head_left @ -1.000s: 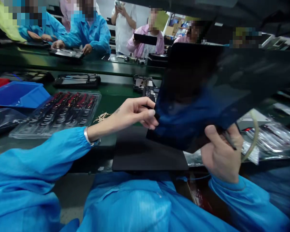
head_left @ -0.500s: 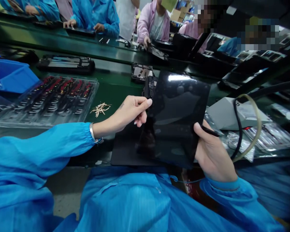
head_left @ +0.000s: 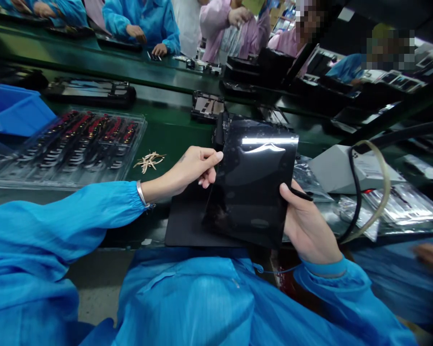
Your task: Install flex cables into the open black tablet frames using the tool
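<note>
Observing glossy black panel (head_left: pixel 254 192), tilted over black mat (head_left: pixel 187 223). Right hand (head_left: pixel 308 223) grips panel's edge, 3 o'clock. Left hand (head_left: pixel 197 167), 10 o'clock: thumb and forefinger pinched; I cannot tell on what. Pen-like black tool (head_left: pixel 302 194): right grip.

Glossy panel (head_left: pixel 252 192) lowered toward dark mat (head_left: pixel 184 223); blurred co-worker's hand (head_left: pixel 431 254) appeared far right.

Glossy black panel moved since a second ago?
Yes, the glossy black panel shifted left and down. It partly hid the grey box a second ago; now it shows clear, left of it.
</note>
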{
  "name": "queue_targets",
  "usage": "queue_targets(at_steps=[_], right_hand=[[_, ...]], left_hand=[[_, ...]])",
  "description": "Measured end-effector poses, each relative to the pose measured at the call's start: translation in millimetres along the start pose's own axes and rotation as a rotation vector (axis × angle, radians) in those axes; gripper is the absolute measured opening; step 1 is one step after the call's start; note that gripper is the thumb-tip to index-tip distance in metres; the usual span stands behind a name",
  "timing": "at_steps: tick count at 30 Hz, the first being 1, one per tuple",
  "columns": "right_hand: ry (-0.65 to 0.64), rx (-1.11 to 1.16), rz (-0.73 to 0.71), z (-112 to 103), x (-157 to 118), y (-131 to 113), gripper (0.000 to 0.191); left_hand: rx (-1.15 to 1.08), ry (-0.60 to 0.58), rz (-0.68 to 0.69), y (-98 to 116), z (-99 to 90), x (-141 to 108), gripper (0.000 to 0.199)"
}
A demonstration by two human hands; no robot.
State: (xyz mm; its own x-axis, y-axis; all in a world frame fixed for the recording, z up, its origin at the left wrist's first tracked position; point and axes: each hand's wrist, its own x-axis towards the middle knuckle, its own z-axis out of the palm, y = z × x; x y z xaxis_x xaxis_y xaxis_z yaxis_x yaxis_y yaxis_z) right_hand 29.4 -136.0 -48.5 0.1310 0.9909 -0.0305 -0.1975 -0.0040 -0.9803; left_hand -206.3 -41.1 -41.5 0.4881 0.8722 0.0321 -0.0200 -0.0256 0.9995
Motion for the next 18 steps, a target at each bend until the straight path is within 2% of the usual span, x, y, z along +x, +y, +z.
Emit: queue_targets(at_steps=[3,8,13,16,18], right_hand=[[0.030,-0.015,-0.052,2,-2,3,0.032],[0.197,-0.023,-0.122,5,-9,12,0.041],[0.138,-0.021,-0.126,6,-13,18,0.039],[0.169,-0.020,-0.114,5,-11,10,0.039],[0.242,-0.086,-0.243,3,-10,-3,0.036]], left_hand=[[0.015,-0.013,0.036,-2,-1.8,1,0.047],[0.047,-0.029,0.074,-1,-3.7,3,0.047],[0.073,-0.031,0.075,1,-2.1,4,0.044],[0.072,-0.081,0.070,7,-3.5,4,0.035],[0.083,-0.159,0.092,18,-7.2,5,0.024]])
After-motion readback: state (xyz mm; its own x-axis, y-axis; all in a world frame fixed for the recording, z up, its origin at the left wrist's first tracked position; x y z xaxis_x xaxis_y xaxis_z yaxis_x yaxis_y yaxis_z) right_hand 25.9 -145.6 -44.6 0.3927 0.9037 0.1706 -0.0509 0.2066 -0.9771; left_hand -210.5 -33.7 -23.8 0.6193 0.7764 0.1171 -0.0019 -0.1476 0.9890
